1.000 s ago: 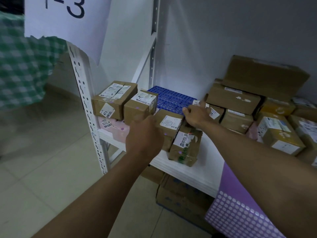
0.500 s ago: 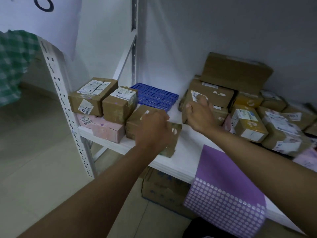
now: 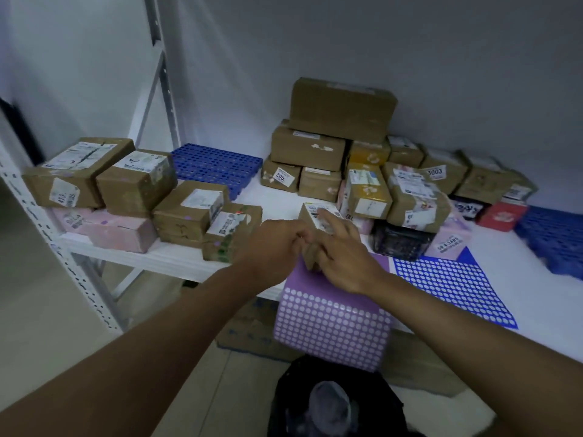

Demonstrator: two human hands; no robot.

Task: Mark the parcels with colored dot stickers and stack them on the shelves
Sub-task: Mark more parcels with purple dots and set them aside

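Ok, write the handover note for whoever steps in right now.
Left hand and right hand both grip one small brown parcel over the purple sticker sheet at the shelf front edge.
Blue sticker sheet lies to its right.
Done: parcels stacked at left show purple dots.
Left: dot the held parcel and stack it, then work through the pile at the back right; whether those carry dots is unclear.
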